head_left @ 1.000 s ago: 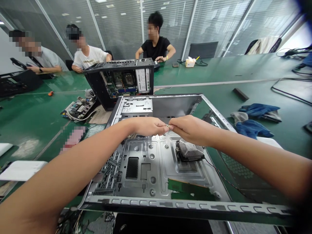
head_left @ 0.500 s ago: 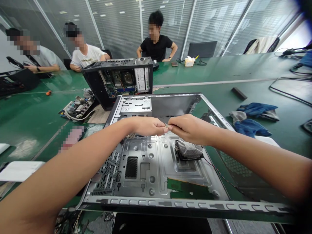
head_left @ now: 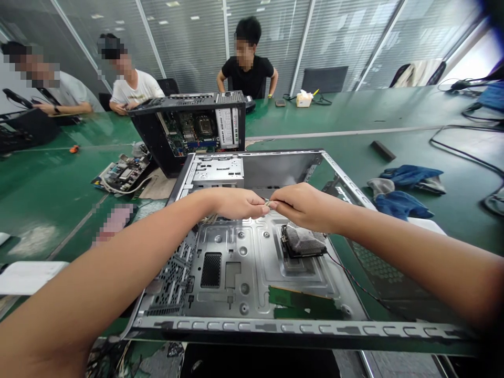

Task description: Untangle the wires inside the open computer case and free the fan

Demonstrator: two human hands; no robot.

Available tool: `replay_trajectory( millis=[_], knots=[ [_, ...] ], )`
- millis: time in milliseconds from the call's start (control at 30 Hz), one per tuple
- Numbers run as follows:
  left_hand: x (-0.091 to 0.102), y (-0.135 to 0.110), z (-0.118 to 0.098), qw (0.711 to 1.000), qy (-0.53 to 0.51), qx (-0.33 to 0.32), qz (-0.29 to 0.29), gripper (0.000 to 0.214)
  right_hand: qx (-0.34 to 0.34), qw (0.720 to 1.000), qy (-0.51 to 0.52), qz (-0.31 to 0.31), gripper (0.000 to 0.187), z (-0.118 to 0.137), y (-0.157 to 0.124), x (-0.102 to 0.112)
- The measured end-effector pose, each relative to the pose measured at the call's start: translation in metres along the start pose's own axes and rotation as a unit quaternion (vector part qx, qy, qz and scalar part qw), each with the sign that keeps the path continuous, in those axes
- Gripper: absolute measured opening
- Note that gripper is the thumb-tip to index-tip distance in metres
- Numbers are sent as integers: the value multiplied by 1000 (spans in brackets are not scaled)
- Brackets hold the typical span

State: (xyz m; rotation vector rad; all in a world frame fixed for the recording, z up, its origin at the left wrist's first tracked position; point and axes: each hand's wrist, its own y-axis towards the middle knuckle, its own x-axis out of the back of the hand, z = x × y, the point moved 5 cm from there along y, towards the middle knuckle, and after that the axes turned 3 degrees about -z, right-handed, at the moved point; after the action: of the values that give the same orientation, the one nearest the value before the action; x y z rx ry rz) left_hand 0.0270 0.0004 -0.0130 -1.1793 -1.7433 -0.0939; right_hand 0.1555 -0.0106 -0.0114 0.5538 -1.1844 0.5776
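Note:
Above an open computer case [head_left: 252, 324] lying on its side, my two hands meet fingertip to fingertip. My left hand [head_left: 238, 203] and my right hand [head_left: 301, 206] both pinch a thin, pale cable [head_left: 268, 203], of which only a short bit shows. More pale wires [head_left: 210, 218] hang under my left wrist. Below my right hand, on the case floor, rests a CPU cooler [head_left: 304, 239] with a dark wire running out to the right. Green RAM sticks [head_left: 303, 304] lie near the front edge. The metal drive cage [head_left: 220, 170] fills the back left corner.
A second black computer tower [head_left: 151, 139] stands behind, its motherboard exposed. Left of it lies a loose circuit board [head_left: 126, 176]. Blue-grey gloves [head_left: 407, 194] and a dark block [head_left: 383, 151] are on the green table [head_left: 354, 139] to the right. Several people sit across it.
Both hands keep their pinch at nearly the same place over the case. The whole view has shifted slightly. Across the table, the seated person in white has lowered an arm.

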Motion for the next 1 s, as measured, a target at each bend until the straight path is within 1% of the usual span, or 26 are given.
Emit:
replay_trajectory(
  millis=[200,467,800,1000],
  knots=[
    [2,0,-1,1000,11,3,-13,40,-23,1000,-9,18,34,-2,-2,-1],
    [1,1,0,1000,24,15,-8,42,-24,999,-20,35,35,-1,-2,-1],
    [1,1,-2,1000,28,6,3,45,-20,999,-29,41,35,1,-2,-1],
    [1,1,-3,999,31,3,4,46,-23,999,-16,41,35,0,-2,-1]
  ],
)
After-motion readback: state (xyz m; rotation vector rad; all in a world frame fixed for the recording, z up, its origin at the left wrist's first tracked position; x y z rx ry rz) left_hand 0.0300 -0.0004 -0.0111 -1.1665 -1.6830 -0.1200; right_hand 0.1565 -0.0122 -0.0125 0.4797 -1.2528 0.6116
